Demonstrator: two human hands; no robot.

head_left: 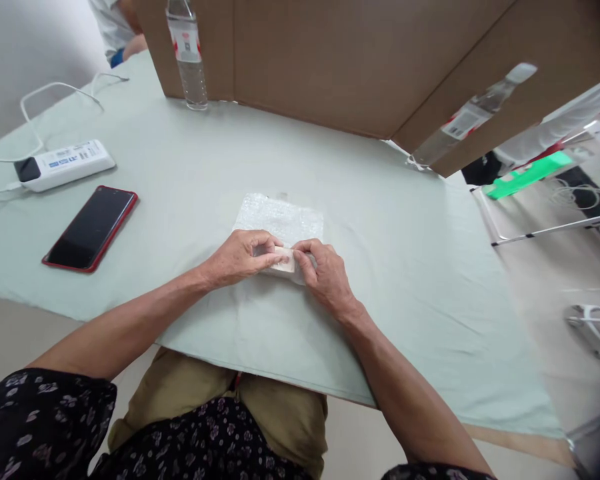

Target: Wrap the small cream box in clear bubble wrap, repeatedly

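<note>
Between my two hands is a small pale, cream-coloured block-like piece (285,261), pinched from both sides; its exact kind I cannot make out. My left hand (247,257) grips its left end with thumb and fingers. On the right end, my right hand (321,270) closes with thumb and bent fingers. Beneath and behind the piece, a sheet of clear bubble wrap (280,219) lies flat on the table, its near part hidden by my hands.
A pale green cloth (405,267) covers the table. At left lie a red-cased phone (91,229) and a white power strip (67,163) with cables. Water bottles stand at the back left (189,60) and right (473,117), before a brown cardboard screen (320,60). Another person's arm (133,47) shows behind.
</note>
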